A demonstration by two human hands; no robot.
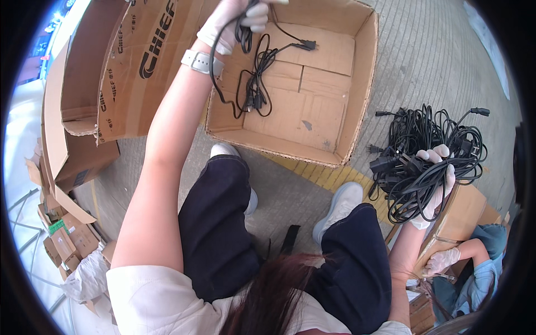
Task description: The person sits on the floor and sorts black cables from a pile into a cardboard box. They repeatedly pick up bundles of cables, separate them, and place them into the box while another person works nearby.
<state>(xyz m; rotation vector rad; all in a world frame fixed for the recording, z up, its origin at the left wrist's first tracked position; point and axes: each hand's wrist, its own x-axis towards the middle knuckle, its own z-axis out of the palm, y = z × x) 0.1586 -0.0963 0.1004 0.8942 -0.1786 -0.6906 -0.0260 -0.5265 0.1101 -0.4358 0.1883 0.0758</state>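
My left hand, in a white glove, grips a black power cord over the far left side of an open cardboard box. One length of that cord hangs past my wrist toward the box. Inside, a bundled black power cord with plugs lies on the bottom at the left. Out to the right of the box, my right hand, gloved too, is closed around a large tangle of black power cords. Plugs and connectors stick out of the tangle on several sides.
Another cardboard box with printed lettering stands left of the open one. Flattened and loose cartons and a white plastic bag lie at lower left. Another person's gloved hand is at lower right, beside a carton.
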